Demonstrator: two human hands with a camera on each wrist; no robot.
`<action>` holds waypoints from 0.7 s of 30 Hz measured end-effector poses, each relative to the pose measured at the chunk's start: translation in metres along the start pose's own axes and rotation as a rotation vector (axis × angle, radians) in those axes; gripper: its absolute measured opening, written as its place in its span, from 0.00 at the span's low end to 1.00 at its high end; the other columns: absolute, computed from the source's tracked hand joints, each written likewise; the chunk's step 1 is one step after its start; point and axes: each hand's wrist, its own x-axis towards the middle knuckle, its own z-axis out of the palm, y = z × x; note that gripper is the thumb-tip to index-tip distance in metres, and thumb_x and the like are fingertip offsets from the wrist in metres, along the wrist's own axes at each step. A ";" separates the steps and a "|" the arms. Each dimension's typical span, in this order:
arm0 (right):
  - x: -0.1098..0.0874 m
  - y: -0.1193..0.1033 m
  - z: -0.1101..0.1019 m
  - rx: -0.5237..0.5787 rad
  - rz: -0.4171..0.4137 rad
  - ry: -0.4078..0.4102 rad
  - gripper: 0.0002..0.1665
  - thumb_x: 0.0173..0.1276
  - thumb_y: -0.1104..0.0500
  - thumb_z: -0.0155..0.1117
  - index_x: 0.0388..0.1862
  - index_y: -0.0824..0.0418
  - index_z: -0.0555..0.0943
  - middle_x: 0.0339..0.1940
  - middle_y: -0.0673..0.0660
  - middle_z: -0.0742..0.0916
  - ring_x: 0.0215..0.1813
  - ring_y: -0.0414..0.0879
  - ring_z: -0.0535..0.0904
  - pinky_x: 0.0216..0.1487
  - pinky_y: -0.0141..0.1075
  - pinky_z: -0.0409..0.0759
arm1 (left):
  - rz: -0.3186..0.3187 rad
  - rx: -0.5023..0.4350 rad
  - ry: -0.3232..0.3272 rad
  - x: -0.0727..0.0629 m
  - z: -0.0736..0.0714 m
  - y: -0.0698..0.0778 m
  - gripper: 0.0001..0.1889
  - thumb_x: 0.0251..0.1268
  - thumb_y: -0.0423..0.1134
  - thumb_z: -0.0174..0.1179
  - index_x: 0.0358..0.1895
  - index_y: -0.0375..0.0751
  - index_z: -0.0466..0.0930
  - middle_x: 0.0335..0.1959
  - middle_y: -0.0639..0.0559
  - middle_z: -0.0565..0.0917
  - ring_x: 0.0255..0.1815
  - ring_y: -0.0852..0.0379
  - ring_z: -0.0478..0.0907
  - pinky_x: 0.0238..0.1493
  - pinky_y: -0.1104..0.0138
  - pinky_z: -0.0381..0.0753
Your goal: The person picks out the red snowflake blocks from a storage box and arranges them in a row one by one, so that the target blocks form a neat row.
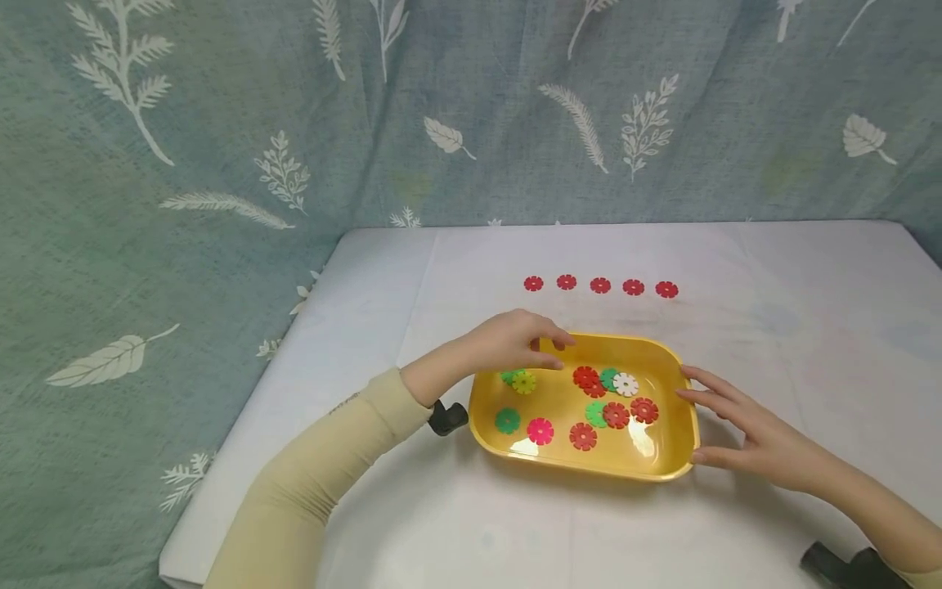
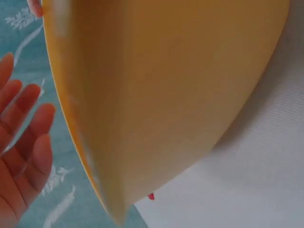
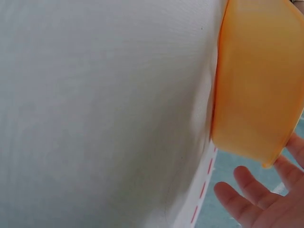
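Note:
A yellow tray point(image 1: 530, 462) sits on the white-covered table with several flower-shaped plastic discs inside. Among them are a white disc point(image 1: 625, 384), a pink disc point(image 1: 540, 431), a yellow disc point(image 1: 524, 381), and several red and green ones. My left hand point(image 1: 515, 342) hovers over the tray's far left part, fingers loosely bent, nothing visible in its grasp; the left wrist view also shows this hand point(image 2: 23, 147) beside the tray wall. At the tray's right end, my right hand point(image 1: 751, 433) touches the rim with extended fingers. In the right wrist view, that hand's fingers point(image 3: 251, 187) are spread.
Beyond the tray, several red discs lie in a spaced row, the middle one point(image 1: 599, 285) among them. A leaf-patterned green cloth point(image 1: 471, 114) hangs behind and to the left of the table point(image 1: 809, 343). Black wrist devices are on both arms, one point(image 1: 447, 419) close to the tray's left end.

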 end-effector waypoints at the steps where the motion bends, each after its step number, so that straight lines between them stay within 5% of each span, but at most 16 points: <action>1: 0.000 0.000 0.000 -0.004 0.010 -0.002 0.38 0.51 0.51 0.72 0.61 0.56 0.70 0.69 0.59 0.62 0.68 0.38 0.55 0.45 0.64 0.70 | -0.019 0.031 -0.020 0.001 0.000 0.002 0.21 0.59 0.46 0.61 0.56 0.46 0.77 0.48 0.52 0.82 0.36 0.60 0.75 0.40 0.73 0.74; 5: 0.001 -0.001 0.000 -0.013 0.041 -0.012 0.39 0.51 0.49 0.72 0.61 0.56 0.70 0.69 0.62 0.63 0.63 0.57 0.58 0.46 0.64 0.70 | -0.029 0.116 -0.092 0.002 -0.006 0.014 0.22 0.57 0.47 0.62 0.56 0.47 0.76 0.49 0.54 0.82 0.43 0.59 0.77 0.44 0.71 0.74; 11: -0.003 0.000 -0.002 -0.012 0.006 0.015 0.37 0.51 0.52 0.72 0.60 0.56 0.71 0.71 0.56 0.61 0.65 0.21 0.49 0.45 0.66 0.69 | 0.086 0.129 -0.130 0.017 -0.014 0.035 0.24 0.57 0.48 0.62 0.58 0.50 0.75 0.52 0.55 0.80 0.39 0.61 0.76 0.40 0.74 0.74; 14: -0.002 0.000 -0.002 -0.009 0.003 0.015 0.37 0.51 0.52 0.72 0.61 0.56 0.71 0.72 0.54 0.59 0.64 0.19 0.48 0.45 0.66 0.69 | 0.098 0.101 -0.141 0.030 -0.011 0.035 0.23 0.58 0.47 0.62 0.58 0.51 0.74 0.49 0.55 0.81 0.36 0.62 0.74 0.39 0.75 0.72; 21: -0.001 -0.001 -0.001 -0.001 0.024 -0.001 0.38 0.51 0.50 0.71 0.61 0.55 0.70 0.71 0.57 0.60 0.67 0.35 0.54 0.46 0.65 0.70 | -0.058 -0.031 -0.258 0.055 0.016 0.017 0.24 0.57 0.42 0.63 0.59 0.49 0.73 0.31 0.54 0.78 0.25 0.60 0.73 0.29 0.74 0.75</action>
